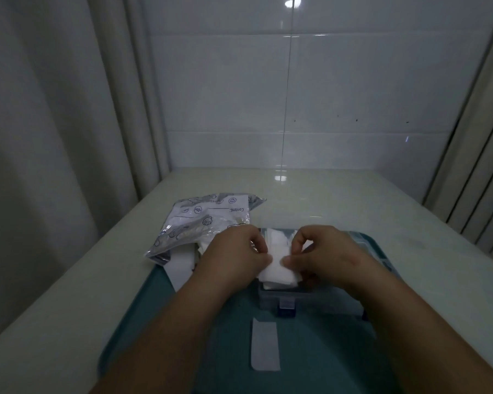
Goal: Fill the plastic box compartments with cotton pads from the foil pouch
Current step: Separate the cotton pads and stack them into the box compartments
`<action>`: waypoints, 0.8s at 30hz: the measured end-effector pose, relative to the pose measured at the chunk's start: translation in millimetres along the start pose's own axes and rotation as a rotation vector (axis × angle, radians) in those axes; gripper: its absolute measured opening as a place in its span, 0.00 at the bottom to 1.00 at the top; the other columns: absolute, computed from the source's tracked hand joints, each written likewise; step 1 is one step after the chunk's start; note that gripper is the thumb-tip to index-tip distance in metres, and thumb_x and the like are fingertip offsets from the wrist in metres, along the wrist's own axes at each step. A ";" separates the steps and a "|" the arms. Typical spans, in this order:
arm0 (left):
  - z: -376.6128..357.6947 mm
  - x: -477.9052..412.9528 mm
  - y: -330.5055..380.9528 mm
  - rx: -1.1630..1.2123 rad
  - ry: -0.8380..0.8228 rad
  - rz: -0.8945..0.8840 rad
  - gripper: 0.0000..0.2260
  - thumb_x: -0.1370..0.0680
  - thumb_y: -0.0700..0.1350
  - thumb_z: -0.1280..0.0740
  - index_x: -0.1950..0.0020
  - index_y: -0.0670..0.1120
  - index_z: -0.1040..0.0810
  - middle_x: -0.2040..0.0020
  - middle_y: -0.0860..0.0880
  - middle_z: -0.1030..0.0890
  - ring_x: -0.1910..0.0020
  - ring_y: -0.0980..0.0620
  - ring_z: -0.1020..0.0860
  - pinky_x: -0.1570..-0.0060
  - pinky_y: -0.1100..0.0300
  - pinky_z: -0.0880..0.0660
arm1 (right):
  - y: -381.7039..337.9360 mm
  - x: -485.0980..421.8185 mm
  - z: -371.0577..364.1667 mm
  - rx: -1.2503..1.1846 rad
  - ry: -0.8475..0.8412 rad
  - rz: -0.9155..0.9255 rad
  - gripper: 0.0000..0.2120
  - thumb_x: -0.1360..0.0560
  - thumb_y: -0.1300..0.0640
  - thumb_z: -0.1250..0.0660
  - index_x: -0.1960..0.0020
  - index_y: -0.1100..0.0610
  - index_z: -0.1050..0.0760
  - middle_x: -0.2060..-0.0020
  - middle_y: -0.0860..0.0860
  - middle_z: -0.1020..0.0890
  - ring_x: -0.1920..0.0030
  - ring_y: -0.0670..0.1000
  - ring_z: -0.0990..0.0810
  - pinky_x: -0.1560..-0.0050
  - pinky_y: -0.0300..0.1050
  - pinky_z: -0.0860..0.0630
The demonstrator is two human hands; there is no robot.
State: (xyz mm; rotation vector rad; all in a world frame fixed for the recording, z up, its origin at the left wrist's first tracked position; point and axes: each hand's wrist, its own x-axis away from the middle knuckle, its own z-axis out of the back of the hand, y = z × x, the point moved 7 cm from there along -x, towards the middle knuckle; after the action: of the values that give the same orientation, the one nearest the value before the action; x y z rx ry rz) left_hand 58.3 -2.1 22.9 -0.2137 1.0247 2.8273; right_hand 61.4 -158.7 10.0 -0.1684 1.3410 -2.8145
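Both hands pinch one small stack of cotton pads (279, 271) from head view: left hand (234, 254) at its left edge, right hand (325, 251) at its right, fingers curled tight. Directly beneath the pinch sits the plastic box (310, 301); the foil pouch (205, 223) lies beyond and left of it. The pads look soft, white and loosely layered. With only the edges held, the stack may fan apart or snag on a compartment wall, spilling onto the teal tray (310, 351) below.

Dim, bluish frame — lamp glare on the wall tiles (292, 2), edges bowed, soft.
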 end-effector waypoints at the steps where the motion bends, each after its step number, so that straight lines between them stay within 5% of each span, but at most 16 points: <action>1: -0.8 0.2 0.4 -0.024 -0.013 -0.006 0.09 0.28 0.49 0.27 0.63 0.55 0.26 0.62 0.58 0.25 0.61 0.58 0.26 0.67 0.67 0.36 | 1.7 -0.3 -1.7 0.026 -0.012 -0.005 0.09 0.30 0.54 0.25 0.56 0.55 0.24 0.62 0.53 0.16 0.63 0.53 0.15 0.62 0.50 0.16; 9: -8.0 3.5 4.9 -0.083 -0.084 -0.032 0.05 0.27 0.46 0.28 0.60 0.55 0.22 0.59 0.57 0.21 0.56 0.57 0.23 0.55 0.61 0.26 | 6.3 -1.7 -7.1 0.033 -0.053 -0.045 0.06 0.29 0.58 0.26 0.57 0.57 0.22 0.63 0.55 0.16 0.65 0.50 0.17 0.68 0.38 0.20; 18: -8.1 4.3 9.7 -0.158 -0.053 -0.076 0.07 0.23 0.46 0.34 0.51 0.52 0.16 0.50 0.54 0.17 0.51 0.55 0.21 0.47 0.58 0.24 | 10.5 -3.8 -10.8 0.083 -0.085 -0.057 0.04 0.30 0.59 0.25 0.59 0.55 0.20 0.62 0.52 0.16 0.62 0.49 0.16 0.61 0.42 0.17; 24: -12.1 3.5 6.7 -0.216 -0.053 -0.090 0.08 0.25 0.42 0.33 0.49 0.53 0.18 0.49 0.53 0.19 0.52 0.56 0.24 0.52 0.63 0.29 | 10.7 -1.9 -11.6 0.137 -0.106 -0.046 0.06 0.32 0.61 0.24 0.58 0.53 0.19 0.59 0.50 0.16 0.57 0.49 0.17 0.53 0.46 0.18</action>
State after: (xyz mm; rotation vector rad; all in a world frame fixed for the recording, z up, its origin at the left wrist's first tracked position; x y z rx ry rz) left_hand 54.8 -14.7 17.3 -0.1996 0.6802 2.8415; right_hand 61.8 -156.3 -5.8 -0.3439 1.1338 -2.8760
